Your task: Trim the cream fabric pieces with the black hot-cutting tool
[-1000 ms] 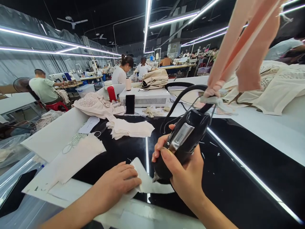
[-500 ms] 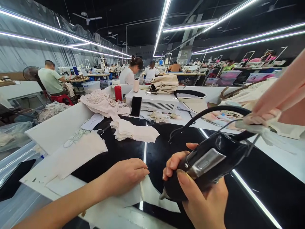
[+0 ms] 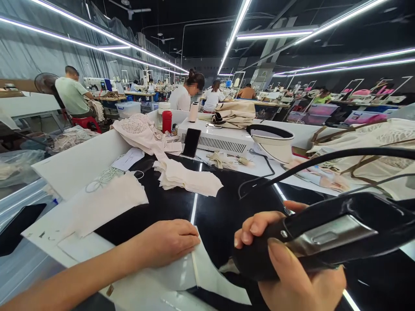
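My right hand (image 3: 285, 276) grips a black corded hand tool (image 3: 327, 235) with a metal plate on its body; the tool's tip points down at a white fabric piece (image 3: 207, 276) on the glossy black table (image 3: 223, 207). My left hand (image 3: 170, 242) lies flat on that fabric piece, fingers together, pressing it down just left of the tool tip. The tool's black cable (image 3: 324, 160) arcs away to the right and back.
A stack of cream fabric pieces (image 3: 189, 179) and a larger white piece (image 3: 106, 203) lie further back and left. A white box unit (image 3: 223, 140), a phone (image 3: 191, 142), a red bottle (image 3: 167, 121) and a white bowl (image 3: 272, 142) stand behind. Other workers sit at distant tables.
My right hand and the tool have come lower and closer, with the tool lying flatter. The pink strap that hung above the tool has left the view. My left hand stays on the fabric.
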The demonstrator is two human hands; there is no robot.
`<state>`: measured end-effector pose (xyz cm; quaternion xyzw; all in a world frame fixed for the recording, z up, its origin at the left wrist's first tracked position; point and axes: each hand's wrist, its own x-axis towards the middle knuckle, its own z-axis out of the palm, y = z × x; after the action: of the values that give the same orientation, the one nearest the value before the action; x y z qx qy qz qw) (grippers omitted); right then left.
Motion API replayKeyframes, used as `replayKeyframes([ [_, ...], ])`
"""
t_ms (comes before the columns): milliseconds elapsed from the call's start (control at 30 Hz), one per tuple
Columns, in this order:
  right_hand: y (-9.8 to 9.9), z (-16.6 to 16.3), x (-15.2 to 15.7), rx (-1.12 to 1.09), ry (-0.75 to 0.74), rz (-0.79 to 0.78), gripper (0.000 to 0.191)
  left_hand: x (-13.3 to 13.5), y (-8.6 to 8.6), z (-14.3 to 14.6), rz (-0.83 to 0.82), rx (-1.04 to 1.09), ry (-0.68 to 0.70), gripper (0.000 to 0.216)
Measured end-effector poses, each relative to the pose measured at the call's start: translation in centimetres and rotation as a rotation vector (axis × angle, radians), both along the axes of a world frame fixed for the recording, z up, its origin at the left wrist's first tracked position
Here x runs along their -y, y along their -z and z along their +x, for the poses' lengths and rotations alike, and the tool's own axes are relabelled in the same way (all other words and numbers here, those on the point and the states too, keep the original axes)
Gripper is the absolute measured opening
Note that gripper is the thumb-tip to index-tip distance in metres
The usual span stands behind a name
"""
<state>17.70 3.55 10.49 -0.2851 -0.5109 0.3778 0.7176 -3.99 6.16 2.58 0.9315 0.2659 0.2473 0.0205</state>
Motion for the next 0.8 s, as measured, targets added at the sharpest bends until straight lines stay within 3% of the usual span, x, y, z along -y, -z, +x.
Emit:
replayKeyframes([
  [367, 0.2, -3.0, -4.7, -0.052, 0.050, 0.033, 0.045, 0.3, 0.6, 0.4, 0.053, 0.026, 0.001, 0.022],
  [800, 0.4, -3.2, -4.6, -0.001, 0.017, 0.021, 0.044, 0.4, 0.7, 0.7, 0.049, 0.028, 0.002, 0.020],
])
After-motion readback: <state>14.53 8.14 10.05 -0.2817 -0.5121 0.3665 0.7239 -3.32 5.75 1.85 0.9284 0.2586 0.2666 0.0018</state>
